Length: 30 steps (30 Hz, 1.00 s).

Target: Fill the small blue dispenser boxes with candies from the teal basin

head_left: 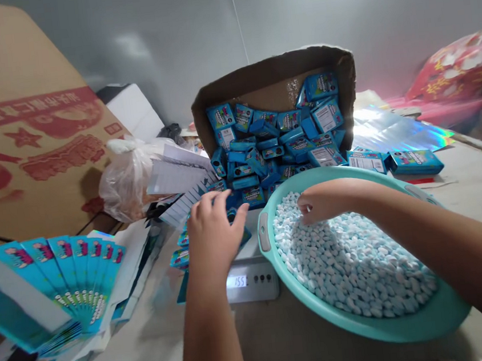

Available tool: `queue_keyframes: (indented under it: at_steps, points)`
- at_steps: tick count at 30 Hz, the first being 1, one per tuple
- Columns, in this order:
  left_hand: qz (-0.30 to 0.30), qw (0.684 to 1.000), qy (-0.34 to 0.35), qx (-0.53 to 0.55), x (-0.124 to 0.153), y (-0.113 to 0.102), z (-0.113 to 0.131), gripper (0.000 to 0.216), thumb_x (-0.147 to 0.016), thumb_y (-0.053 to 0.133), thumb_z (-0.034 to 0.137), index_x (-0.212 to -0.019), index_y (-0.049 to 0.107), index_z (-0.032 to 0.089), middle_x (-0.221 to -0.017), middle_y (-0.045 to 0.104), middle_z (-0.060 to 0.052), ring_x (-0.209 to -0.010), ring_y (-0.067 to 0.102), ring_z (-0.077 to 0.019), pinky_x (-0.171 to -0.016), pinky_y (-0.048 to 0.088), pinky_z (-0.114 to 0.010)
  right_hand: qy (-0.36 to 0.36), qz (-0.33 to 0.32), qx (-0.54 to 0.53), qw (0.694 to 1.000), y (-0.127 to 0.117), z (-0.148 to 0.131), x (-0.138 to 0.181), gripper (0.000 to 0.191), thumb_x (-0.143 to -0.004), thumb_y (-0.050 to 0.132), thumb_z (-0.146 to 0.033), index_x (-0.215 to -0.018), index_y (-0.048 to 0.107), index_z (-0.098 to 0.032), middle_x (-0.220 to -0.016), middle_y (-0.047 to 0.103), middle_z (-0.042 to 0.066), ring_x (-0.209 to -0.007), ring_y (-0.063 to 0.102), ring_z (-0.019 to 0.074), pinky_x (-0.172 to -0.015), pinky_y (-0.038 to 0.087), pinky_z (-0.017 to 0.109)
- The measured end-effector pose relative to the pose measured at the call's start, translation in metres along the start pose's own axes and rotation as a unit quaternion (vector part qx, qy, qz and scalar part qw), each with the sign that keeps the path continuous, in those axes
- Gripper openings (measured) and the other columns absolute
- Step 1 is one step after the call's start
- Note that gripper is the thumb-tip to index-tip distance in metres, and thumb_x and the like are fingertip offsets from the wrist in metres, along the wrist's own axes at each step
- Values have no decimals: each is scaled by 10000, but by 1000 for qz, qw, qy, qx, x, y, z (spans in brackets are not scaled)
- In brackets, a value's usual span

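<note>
My left hand hovers over a white digital scale, its thumb and fingers apart. Partly hidden beneath that hand is a small blue box on the scale, whose display reads about 155. My right hand reaches over the rim of a turquoise basin. Its fingers are curled at the surface of the white and pale-blue candies; what lies inside them is hidden. More small blue packets lie left of the scale, partly behind my left hand.
Behind the scale, a cardboard box on its side holds many blue candy boxes. Two more boxes lie right of it. Fanned flat blue cartons, a plastic bag and a large printed carton occupy the left.
</note>
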<state>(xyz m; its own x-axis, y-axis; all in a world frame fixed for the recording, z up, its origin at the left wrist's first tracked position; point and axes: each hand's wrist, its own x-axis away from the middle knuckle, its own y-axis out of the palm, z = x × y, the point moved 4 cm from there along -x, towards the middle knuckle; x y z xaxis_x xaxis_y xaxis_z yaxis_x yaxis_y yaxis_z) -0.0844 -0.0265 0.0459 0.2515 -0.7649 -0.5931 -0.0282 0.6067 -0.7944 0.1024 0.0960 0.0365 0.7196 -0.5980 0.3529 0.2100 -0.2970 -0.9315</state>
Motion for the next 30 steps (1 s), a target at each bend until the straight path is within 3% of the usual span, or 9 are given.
queue_keyframes:
  at_steps: [3, 6, 10, 12, 14, 18, 22, 26, 30]
  points:
    - [-57, 991, -111, -53, 5, 20, -24, 555, -855, 587, 614, -1172, 666, 166, -1158, 651, -159, -1107, 579, -380, -925, 462, -470, -5, -3, 2, 1000, -2, -3, 2, 368, -910, 573, -480, -1045, 720, -172, -990, 731, 73, -810, 618, 213, -595, 338, 282]
    - [-64, 990, -121, -21, 13, 26, -32, 483, -798, 657, 599, -1038, 664, 181, -999, 675, -111, -1001, 621, -327, -867, 480, -408, -11, -8, 3, 1000, -2, -5, 2, 387, -912, 586, -466, -1087, 721, -148, -1044, 734, 103, -864, 638, 239, -610, 348, 286]
    - [-21, 996, -70, 55, 33, -6, -61, 304, -754, 719, 472, -870, 620, 210, -908, 632, -34, -851, 621, -223, -775, 477, -325, -11, -1, -5, 1000, -2, -4, 3, 407, -903, 595, -484, -1100, 723, -151, -1049, 739, 110, -882, 651, 261, -625, 370, 295]
    - [-75, 993, 6, 93, 46, -20, -82, 309, -747, 728, 498, -841, 627, 222, -861, 620, -8, -804, 617, -198, -732, 475, -301, -16, 8, -10, 1000, -2, -4, 3, 415, -901, 590, -501, -1100, 725, -163, -1047, 741, 103, -881, 653, 261, -632, 383, 299]
    - [-84, 989, 31, 119, 55, -31, -107, 331, -749, 735, 518, -879, 656, 224, -866, 629, -3, -787, 629, -187, -718, 486, -290, -24, 15, -15, 999, -2, -4, 3, 409, -900, 590, -508, -1092, 728, -175, -1045, 744, 95, -875, 655, 255, -641, 397, 300]
    - [-95, 989, 73, 89, 59, -25, -141, 365, -773, 725, 569, -922, 714, 236, -925, 658, -23, -847, 653, -204, -796, 514, -316, -26, 14, -16, 999, -1, -7, 4, 414, -898, 602, -502, -1106, 730, -168, -1046, 747, 107, -881, 665, 265, -663, 420, 308]
    - [-43, 986, 139, 83, 60, -15, -146, 387, -793, 710, 591, -962, 729, 243, -964, 672, -40, -889, 655, -218, -829, 525, -343, -25, 6, -13, 1000, -1, -11, 7, 426, -907, 589, -492, -1136, 727, -161, -1069, 746, 110, -902, 674, 286, -665, 432, 321]
    - [39, 974, 218, 45, 71, -10, -135, 329, -787, 771, 469, -1024, 720, 247, -939, 672, -38, -868, 638, -219, -799, 504, -346, -30, 2, -13, 999, -1, -13, 8, 439, -906, 585, -502, -1155, 724, -168, -1109, 740, 110, -924, 679, 288, -667, 442, 319]
    - [93, 971, 220, 26, 79, 8, -132, 296, -836, 730, 428, -1039, 671, 221, -961, 645, -57, -903, 621, -238, -842, 495, -380, -32, 0, -11, 999, -1, -12, 7, 442, -909, 575, -513, -1155, 724, -177, -1125, 736, 107, -940, 679, 292, -667, 446, 322]
